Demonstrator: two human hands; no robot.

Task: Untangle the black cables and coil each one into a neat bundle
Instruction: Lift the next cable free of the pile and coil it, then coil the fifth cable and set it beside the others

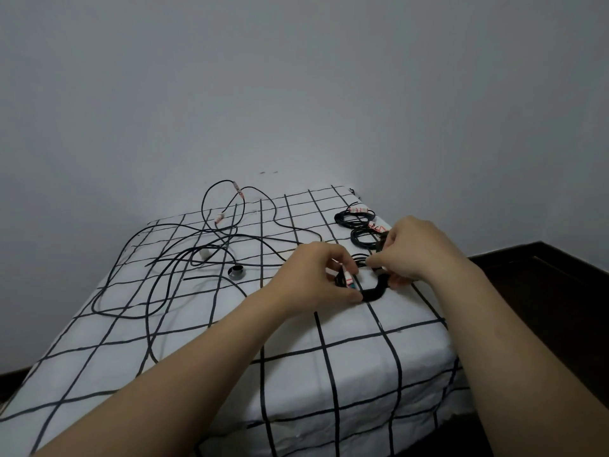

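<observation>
**Both hands on a half-made coil**

The left hand point(316, 275) and the right hand point(418, 249) meet over a white sheet with a black grid pattern point(329, 374). Between them they hold a thick black cable coil point(374, 291).

The left fingers point(342, 262) are curled, and thumb and fingertips pinch the near-left side of the coil. A small white label with red marks point(347, 275) sticks out just below these fingertips. The right fingers point(379, 258) are curled too. Thumb and forefinger pinch thin black strands at the top of the coil, and the other fingers close on its right end. The bottom arc of the coil hangs in the gap between the two sets of fingers, just above the sheet.

Just beyond the right fingers lie two finished black cable bundles point(359, 225), side by side, each with a white and red tag.

Well to the left of the left fingers, the loose black cables point(171, 268) sprawl in wide, crossing loops over the sheet. Among the loops are a small white plug point(205, 253) and a short dark cylinder with a silvery rim point(236, 272).
</observation>
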